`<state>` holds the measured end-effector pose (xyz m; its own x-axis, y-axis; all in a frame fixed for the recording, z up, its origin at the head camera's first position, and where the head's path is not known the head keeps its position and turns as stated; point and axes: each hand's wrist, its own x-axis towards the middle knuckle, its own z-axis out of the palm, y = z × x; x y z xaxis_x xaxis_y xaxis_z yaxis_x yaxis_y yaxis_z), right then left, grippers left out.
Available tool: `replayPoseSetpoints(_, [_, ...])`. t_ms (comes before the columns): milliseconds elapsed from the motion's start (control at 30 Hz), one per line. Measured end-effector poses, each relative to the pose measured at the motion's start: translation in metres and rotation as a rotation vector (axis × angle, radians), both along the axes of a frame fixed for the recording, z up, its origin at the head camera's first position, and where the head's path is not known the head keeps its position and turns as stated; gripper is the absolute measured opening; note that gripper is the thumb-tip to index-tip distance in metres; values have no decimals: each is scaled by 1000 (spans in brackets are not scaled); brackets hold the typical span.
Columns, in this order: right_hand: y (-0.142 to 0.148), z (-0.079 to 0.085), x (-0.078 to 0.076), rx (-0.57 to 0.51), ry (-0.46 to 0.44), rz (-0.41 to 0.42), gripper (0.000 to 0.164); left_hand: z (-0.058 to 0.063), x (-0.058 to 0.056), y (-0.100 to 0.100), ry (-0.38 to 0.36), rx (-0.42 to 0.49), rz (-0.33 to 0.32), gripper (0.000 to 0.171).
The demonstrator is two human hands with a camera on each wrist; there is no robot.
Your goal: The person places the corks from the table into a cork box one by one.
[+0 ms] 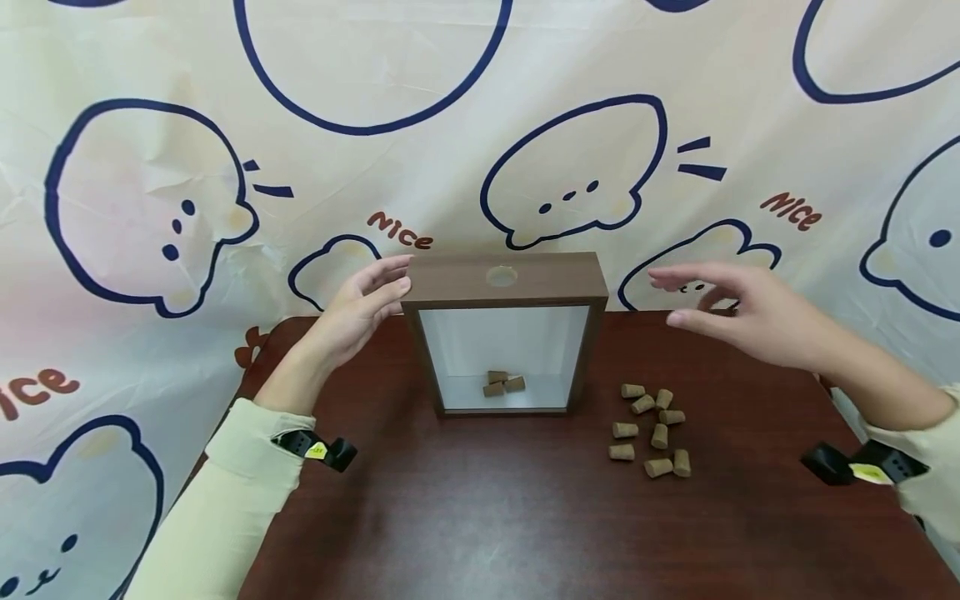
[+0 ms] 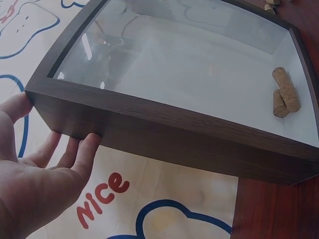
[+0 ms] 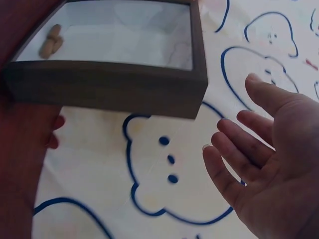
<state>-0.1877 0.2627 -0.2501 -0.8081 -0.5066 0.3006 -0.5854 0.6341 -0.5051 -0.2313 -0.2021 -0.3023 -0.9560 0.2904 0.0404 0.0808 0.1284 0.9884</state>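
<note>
A shallow brown wooden box (image 1: 504,283) with a clear front and a round hole in its top stands upright on the table. Three corks (image 1: 495,389) lie on its floor behind the pane. My left hand (image 1: 358,310) touches the box's upper left corner; in the left wrist view the thumb meets the corner and fingertips (image 2: 89,142) rest along the side panel's back edge. To the right of the box my right hand (image 1: 742,312) hovers with fingers loosely bent, and nothing shows in it. The right wrist view shows it apart from the box.
Several loose corks (image 1: 660,436) are scattered on the dark red-brown table (image 1: 465,508), right of the box. Behind the table's far edge hangs a pale cloth (image 1: 450,183) with blue cartoon outlines, close to the back of the box.
</note>
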Motion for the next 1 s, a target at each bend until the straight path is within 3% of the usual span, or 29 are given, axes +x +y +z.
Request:
replayPoseSetpoints(233, [39,-35,11,30,2,-18,48,2,0,0,7,-8,-3,60])
replayPoseSetpoints(500, [73,-83,16,12,-81,-25,48,2,0,0,5,5,-1,59])
replayPoseSetpoints(767, [98,-128,15,-93,-129,-95,46,2,0,0,2,7,-3,59])
replayPoseSetpoints(1000, [111,-159,2,-131,-184,-154,40,1,0,0,-4,10,-1,59])
